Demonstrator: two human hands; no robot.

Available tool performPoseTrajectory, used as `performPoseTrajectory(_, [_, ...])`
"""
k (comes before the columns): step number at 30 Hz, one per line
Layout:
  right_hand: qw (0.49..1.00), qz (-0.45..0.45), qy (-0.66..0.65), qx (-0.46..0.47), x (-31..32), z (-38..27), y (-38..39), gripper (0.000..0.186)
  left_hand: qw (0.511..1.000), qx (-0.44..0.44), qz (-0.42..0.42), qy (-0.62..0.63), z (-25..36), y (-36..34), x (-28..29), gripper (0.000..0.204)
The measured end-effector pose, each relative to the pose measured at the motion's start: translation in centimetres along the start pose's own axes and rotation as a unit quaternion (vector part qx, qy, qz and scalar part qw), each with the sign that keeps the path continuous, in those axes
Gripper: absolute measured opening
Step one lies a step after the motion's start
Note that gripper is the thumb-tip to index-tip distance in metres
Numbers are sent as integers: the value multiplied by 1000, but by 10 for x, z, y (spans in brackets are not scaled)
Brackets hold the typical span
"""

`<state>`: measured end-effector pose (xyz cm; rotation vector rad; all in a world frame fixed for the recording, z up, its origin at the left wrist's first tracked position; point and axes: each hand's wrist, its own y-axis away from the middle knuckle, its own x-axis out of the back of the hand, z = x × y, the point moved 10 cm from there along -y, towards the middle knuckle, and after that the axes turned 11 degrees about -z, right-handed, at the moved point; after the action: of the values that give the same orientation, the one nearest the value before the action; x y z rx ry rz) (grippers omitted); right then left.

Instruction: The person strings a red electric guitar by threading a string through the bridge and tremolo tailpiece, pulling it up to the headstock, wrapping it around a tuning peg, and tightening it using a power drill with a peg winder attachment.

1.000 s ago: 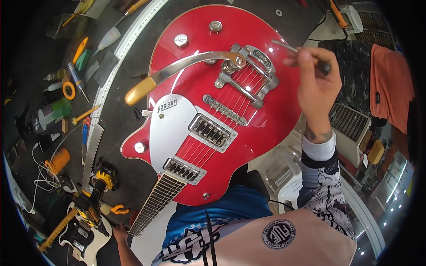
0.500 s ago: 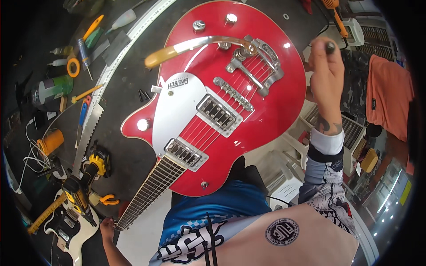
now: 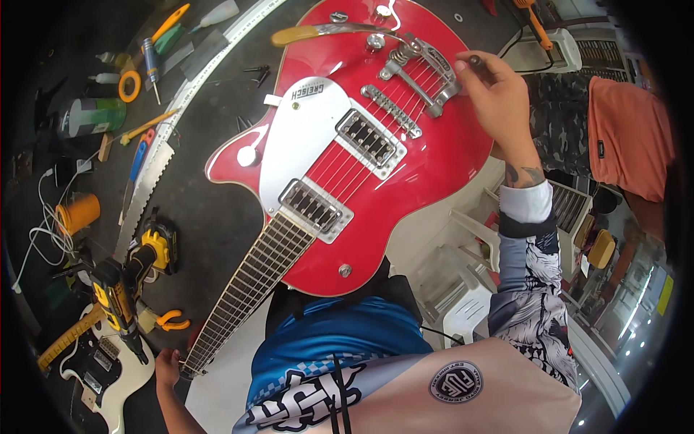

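A red electric guitar [image 3: 405, 239] with a white pickguard, metal pickups and a vibrato tailpiece lies at an angle over the bench edge and my lap. At the lower left, my left hand [image 3: 167, 370] is closed at the headstock end of its neck [image 3: 249, 282]; the fingertips are partly hidden. Over the far right edge of the body, beside the vibrato tailpiece [image 3: 434, 79], my right hand [image 3: 502, 101] pinches a small dark brown piece with a rounded end [image 3: 477, 65]. Its full shape is hidden in the fingers. The vibrato arm [image 3: 325, 30] points left.
On the dark bench at left lie a handsaw [image 3: 148, 192], a yellow cordless drill [image 3: 116, 296], orange pliers [image 3: 173, 320], a screwdriver [image 3: 150, 65] and a long white ruler [image 3: 195, 79]. A white guitar [image 3: 119, 380] sits at lower left. Black screws [image 3: 258, 72] lie beside the red body.
My right hand has come down and left, from beside the guitar to its edge near the tailpiece, still holding the dark piece. The guitar and bench sit higher in the picture. My left hand stays at the headstock.
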<state>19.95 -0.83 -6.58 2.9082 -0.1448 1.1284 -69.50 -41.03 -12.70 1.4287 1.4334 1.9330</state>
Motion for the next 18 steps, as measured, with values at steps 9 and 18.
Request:
performPoseTrajectory(9, [1000, -13, -19, 13, 24, -8, -4, 18, 996, -10, 83, 33, 38, 17, 8, 25])
performPoseTrajectory(18, [954, -211, 59, 206, -22, -42, -57, 24, 988, 30, 149, 9, -8, 29, -12, 27])
